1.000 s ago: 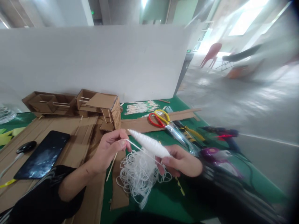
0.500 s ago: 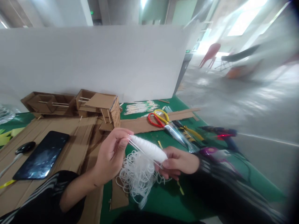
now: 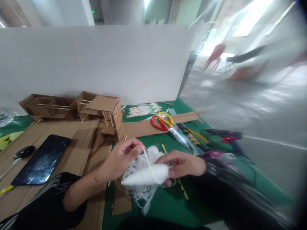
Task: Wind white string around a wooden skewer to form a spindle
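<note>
A spindle wound with white cord (image 3: 147, 175) lies across the front of my view, its bare tip pointing left. My right hand (image 3: 181, 164) is closed on its right end. Above the spindle, my left hand (image 3: 128, 156) pinches the white cord, which runs taut from the fingertips down to the winding. Beneath and behind the spindle is a loose, tangled heap of white cord (image 3: 141, 195), partly covered by it.
Scissors (image 3: 176, 134) with red and yellow handles lie beyond my right hand, beside pliers (image 3: 199, 135) and a glue gun (image 3: 230, 137). Cardboard boxes (image 3: 98, 107) stand at the back left. A phone (image 3: 42, 159) rests on cardboard at the left.
The spindle has swung so its left end is lower and nearer me. My left hand has left that end and moved slightly down, with the cord now stretched between its fingers and the winding.
</note>
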`<state>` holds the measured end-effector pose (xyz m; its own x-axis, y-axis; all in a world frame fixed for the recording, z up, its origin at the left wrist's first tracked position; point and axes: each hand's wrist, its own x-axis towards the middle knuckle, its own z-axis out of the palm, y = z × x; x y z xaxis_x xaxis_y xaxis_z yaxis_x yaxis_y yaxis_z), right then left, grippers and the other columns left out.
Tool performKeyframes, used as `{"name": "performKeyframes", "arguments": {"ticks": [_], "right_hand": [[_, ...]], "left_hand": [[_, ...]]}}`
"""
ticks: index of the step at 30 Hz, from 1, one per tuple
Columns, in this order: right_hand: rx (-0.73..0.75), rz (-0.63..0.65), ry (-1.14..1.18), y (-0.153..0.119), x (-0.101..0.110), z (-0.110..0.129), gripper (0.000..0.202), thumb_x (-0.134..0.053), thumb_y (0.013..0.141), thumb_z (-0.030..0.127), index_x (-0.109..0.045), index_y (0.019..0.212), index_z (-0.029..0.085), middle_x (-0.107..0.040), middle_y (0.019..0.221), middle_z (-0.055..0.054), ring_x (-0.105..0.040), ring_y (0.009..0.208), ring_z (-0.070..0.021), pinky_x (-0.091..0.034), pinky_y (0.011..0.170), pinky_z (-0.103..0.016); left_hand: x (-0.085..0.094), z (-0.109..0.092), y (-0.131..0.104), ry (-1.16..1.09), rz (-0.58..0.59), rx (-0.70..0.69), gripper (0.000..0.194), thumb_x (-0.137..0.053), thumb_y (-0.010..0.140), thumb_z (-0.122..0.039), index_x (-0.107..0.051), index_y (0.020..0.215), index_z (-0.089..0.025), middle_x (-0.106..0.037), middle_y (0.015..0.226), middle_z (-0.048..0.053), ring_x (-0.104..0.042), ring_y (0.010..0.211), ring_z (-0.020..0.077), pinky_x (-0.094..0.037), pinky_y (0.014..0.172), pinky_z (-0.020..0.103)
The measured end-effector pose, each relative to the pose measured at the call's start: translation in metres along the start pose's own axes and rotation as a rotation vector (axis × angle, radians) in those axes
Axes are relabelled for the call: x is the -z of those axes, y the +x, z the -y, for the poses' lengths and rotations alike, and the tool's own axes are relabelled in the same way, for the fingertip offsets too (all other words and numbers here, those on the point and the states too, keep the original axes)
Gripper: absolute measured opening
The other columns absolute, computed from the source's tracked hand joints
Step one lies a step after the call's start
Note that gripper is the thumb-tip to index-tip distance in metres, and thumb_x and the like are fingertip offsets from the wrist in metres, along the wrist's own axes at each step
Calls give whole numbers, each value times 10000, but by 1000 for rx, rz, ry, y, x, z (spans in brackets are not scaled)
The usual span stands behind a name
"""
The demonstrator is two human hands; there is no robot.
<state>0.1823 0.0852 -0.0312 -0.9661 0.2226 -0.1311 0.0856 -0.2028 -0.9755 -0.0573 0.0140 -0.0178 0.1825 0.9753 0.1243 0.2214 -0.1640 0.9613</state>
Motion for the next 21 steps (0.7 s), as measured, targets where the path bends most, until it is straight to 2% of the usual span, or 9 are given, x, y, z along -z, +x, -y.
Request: {"name": "performKeyframes", "arguments": {"ticks": [3, 5, 7, 9, 10, 12, 14, 18, 21], "right_hand": [[-41, 48, 45, 5, -5, -2, 357, -652, 839, 370, -656, 1025, 66, -584, 652, 2, -461, 476, -48, -339, 434, -165], [-38, 25, 106, 9, -8, -5, 333, -638, 845, 380, -653, 978, 76, -536, 581, 33, -348, 395, -24, -222, 359, -155], [-12, -24, 206, 13, -10, -7, 321, -628, 841, 378, -639, 968, 83, -533, 553, 42, -286, 351, -17, -169, 323, -156], [21, -69, 280, 16, -12, -8, 297, -621, 835, 361, -628, 955, 90, -566, 553, 29, -276, 332, -17, -171, 307, -154], [28, -82, 299, 18, -13, -9, 276, -621, 832, 350, -623, 938, 95, -585, 560, 19, -280, 327, -17, -177, 303, -151], [26, -110, 317, 19, -16, -9, 238, -636, 822, 330, -609, 900, 107, -615, 582, 4, -290, 323, -14, -188, 297, -142], [28, -144, 333, 20, -19, -9, 243, -646, 824, 348, -595, 893, 120, -604, 569, 17, -273, 315, -10, -188, 287, -132], [109, -218, 187, 22, -28, -4, 449, -638, 825, 506, -628, 1025, 104, -498, 512, 67, -276, 324, -14, -225, 284, -132], [115, -435, 23, 25, -37, 1, 506, -645, 824, 514, -645, 1147, 124, -543, 593, 42, -317, 335, -6, -244, 286, -135]], "left_hand": [[-6, 11, -1, 166, -45, -3, 209, -586, 885, -378, -656, 946, -191, -511, 759, 3, -482, 695, 144, -393, 626, 258], [-9, 16, -3, 97, -124, 27, 295, -613, 865, -327, -565, 1135, -217, -459, 731, -29, -459, 645, 132, -385, 594, 243], [-10, 13, -8, -23, -157, -3, 424, -641, 825, -233, -452, 1205, -238, -483, 784, -32, -504, 686, 133, -423, 630, 241], [-11, 4, -13, 2, 21, -73, 410, -676, 749, -131, -495, 1103, -232, -551, 996, 31, -561, 884, 173, -465, 750, 278], [-11, -1, -15, 37, 129, -84, 388, -643, 754, -87, -518, 1093, -231, -559, 1095, 58, -563, 988, 196, -462, 852, 320], [-11, -9, -19, 30, 248, -107, 453, -632, 754, -57, -515, 1152, -240, -539, 1235, 83, -521, 1150, 228, -403, 1006, 384], [-13, -12, -21, -42, 267, -84, 444, -659, 783, -116, -518, 1185, -239, -523, 1295, 97, -525, 1177, 236, -378, 1054, 411], [-16, -7, -19, -164, 230, 60, 345, -682, 827, -274, -584, 1155, -231, -569, 1232, 99, -598, 1080, 228, -478, 952, 398], [-14, -6, -17, -78, 210, 29, 384, -722, 797, -287, -618, 1165, -252, -560, 1254, 95, -498, 1233, 265, -434, 1023, 420]]}}
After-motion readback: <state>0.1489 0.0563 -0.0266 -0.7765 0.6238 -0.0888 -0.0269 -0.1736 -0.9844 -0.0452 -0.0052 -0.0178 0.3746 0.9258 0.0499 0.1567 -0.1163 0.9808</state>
